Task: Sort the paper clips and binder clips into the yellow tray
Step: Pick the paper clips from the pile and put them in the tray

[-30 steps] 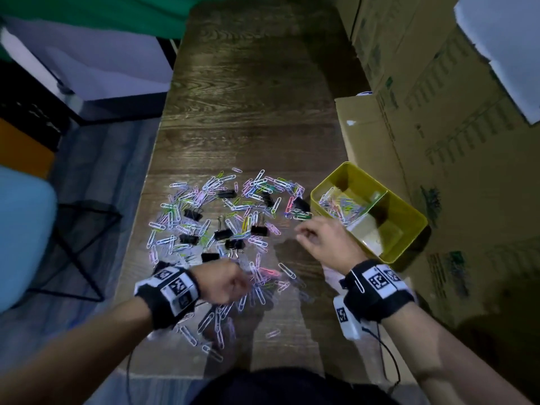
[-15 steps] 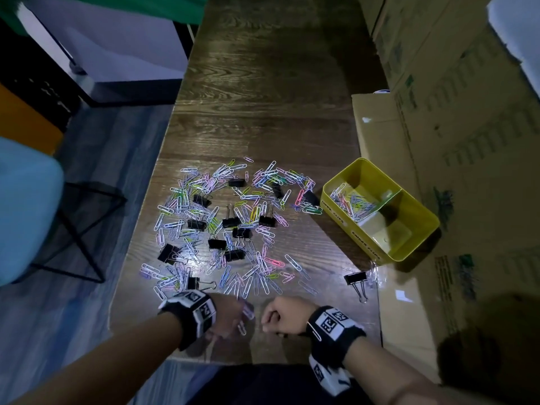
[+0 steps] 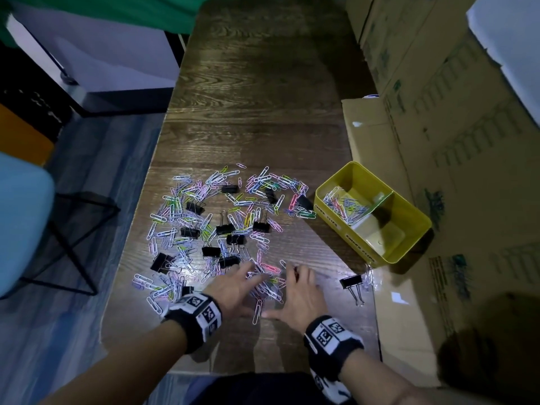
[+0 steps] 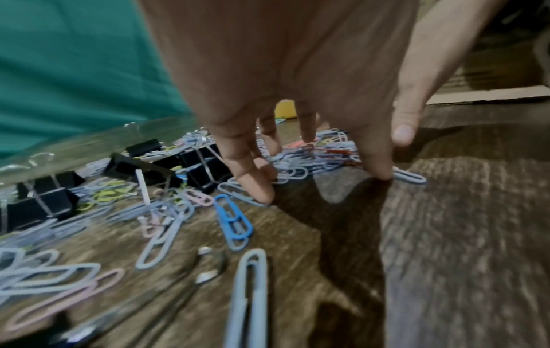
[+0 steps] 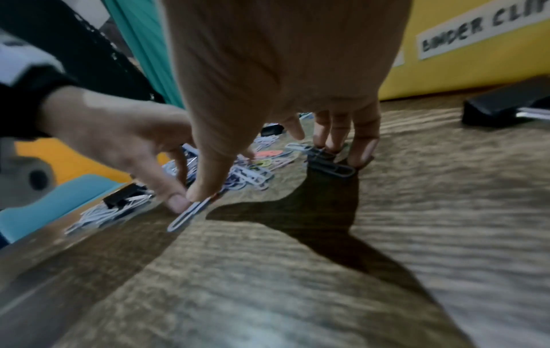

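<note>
Several coloured paper clips (image 3: 222,217) and black binder clips (image 3: 225,228) lie scattered across the wooden table (image 3: 263,112). The yellow tray (image 3: 359,247) sits to their right, with paper clips in its far compartment. My left hand (image 3: 236,283) and right hand (image 3: 298,293) are spread flat side by side over a small heap of paper clips (image 3: 268,287) near the front edge. In the left wrist view, straight fingertips (image 4: 259,193) press on clips. My right thumb (image 5: 202,190) rests on a pale clip (image 5: 187,216). One binder clip (image 3: 350,282) lies apart, right of my right hand.
Cardboard boxes (image 3: 438,141) line the table's right side, and a flat cardboard sheet (image 3: 371,135) lies behind the tray. A blue chair (image 3: 23,223) stands to the left. The tray wall carries a "BINDER CLIP" label (image 5: 464,30). Bare wood stretches beyond the clips.
Half a second ago both hands were curled near the front edge. They have moved forward and opened flat over the nearest paper clips. Earlier still, the right hand was up beside the tray.
</note>
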Tool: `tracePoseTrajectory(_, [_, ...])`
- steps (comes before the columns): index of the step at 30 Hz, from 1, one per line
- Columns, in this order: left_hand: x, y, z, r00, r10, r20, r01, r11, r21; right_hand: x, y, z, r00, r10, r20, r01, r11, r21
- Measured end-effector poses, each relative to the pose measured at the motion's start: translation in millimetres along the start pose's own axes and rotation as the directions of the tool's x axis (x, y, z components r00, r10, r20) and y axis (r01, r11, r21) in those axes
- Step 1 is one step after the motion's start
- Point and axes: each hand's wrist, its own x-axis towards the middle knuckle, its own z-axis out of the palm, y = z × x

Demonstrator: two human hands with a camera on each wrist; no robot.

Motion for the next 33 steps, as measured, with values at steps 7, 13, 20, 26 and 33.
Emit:
tracePoseTrajectory(7, [19.4,19.3,1.9,0.985,-0.038,-0.170,-0.001,0.974,-0.227,7.5,-13.8,7.9,0.995,-0.073,-0.065,0.078,0.994,0.082])
tracePoseTrajectory(13, [18.2,5.0,0.5,0.958,-0.036,-0.283,-0.068,0.935,-0.348,9.1,-0.4,-3.8,0.979,-0.187,-0.085,0.197,0.971,0.135])
tracePoseTrajectory(20, [8.9,-4.4,-18.6,0.947,-0.201,-0.251,0.018,0.813,-0.582,9.3,9.5,-8.5,0.992,-0.113,-0.047,0.122,0.949,0.290])
tracePoseTrajectory(26, [6.7,-17.1,-23.2,0.952,-0.298,-0.065,0.095,0.494,-0.864,10.5,23.9,-15.3,0.999,-0.018,0.041,-0.009,0.814,0.581])
tracePoseTrajectory(33, [6.9,-6.4,-13.6,0.911,0.104,-0.399,-0.181,0.970,-0.161,13.6,33.5,-26.3,0.998,0.005,-0.064,0.042,0.701,0.712])
